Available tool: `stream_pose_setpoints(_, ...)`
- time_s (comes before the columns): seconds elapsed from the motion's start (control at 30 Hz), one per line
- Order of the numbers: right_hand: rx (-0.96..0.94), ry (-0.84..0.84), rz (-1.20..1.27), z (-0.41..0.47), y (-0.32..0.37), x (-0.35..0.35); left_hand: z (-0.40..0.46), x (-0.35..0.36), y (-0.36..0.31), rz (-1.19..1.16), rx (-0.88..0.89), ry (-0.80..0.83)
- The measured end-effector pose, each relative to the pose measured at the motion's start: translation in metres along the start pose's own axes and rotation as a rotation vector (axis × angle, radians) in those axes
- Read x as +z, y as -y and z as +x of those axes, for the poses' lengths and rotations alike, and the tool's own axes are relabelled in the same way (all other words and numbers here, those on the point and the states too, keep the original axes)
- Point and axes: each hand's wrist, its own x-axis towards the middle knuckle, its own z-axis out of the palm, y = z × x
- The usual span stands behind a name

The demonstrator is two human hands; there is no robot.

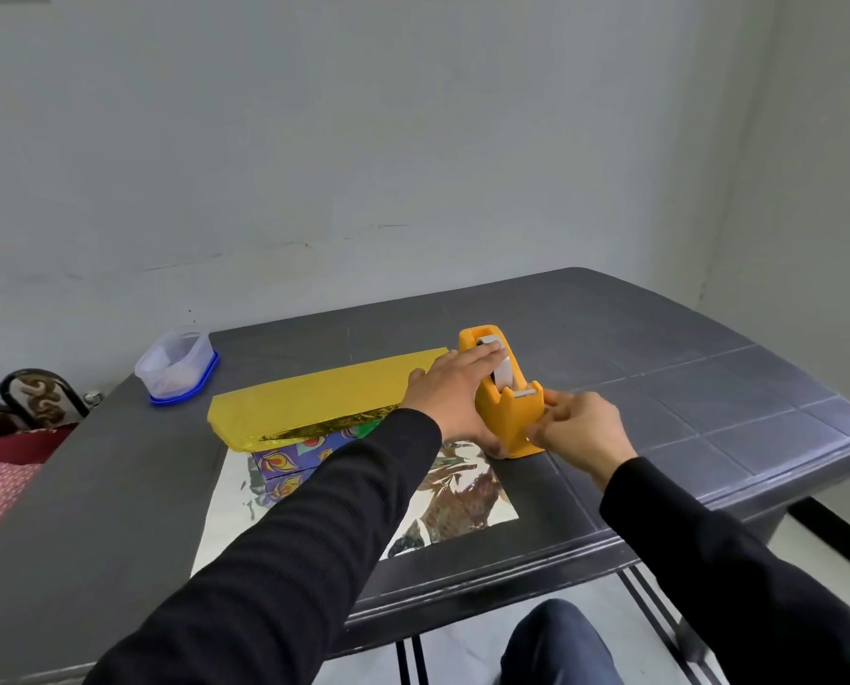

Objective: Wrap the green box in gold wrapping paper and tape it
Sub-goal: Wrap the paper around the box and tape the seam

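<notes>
Left hand (455, 388): spread, steadying tape dispenser (507, 402).
Right hand (578, 427): pinching at dispenser's near end.
Box (294, 459): left of both hands, long axis left-right, under gold paper (324, 393); left hand nearer.

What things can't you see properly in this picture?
1. Green box, head view: only a small corner shows; the gold wrapping paper and the left sleeve cover the rest.
2. Tape end at the orange plastic tape dispenser: too small; the right hand hides it.
3. Left hand thumb: hidden behind the dispenser.
4. Clear plastic container contents: blurred.
</notes>
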Motion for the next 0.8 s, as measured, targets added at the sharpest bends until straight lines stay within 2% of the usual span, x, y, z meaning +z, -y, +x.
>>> stream_pose_setpoints(0.13, -0.045, 0.094, 0.271, -0.009, -0.014, -0.002, -0.001, -0.001, -0.001, -0.011, 0.037, -0.015)
stream_pose_setpoints(0.33, -0.299, -0.128, 0.327, -0.036, -0.006, 0.004, -0.018, -0.013, 0.020, -0.265, 0.059, -0.203)
stream_pose_setpoints(0.53, -0.347, -0.005, 0.482, -0.054, 0.014, 0.046, -0.073, -0.029, 0.078, -0.321, -0.125, -0.390)
stream_pose_setpoints(0.7, -0.331, 0.056, 0.400, -0.059, 0.028, 0.102, -0.119, -0.027, 0.127, -0.332, -0.296, -0.394)
stream_pose_setpoints(0.8, -0.255, 0.098, 0.340, -0.063, 0.040, 0.130, -0.136, -0.026, 0.140, -0.327, -0.342, -0.381)
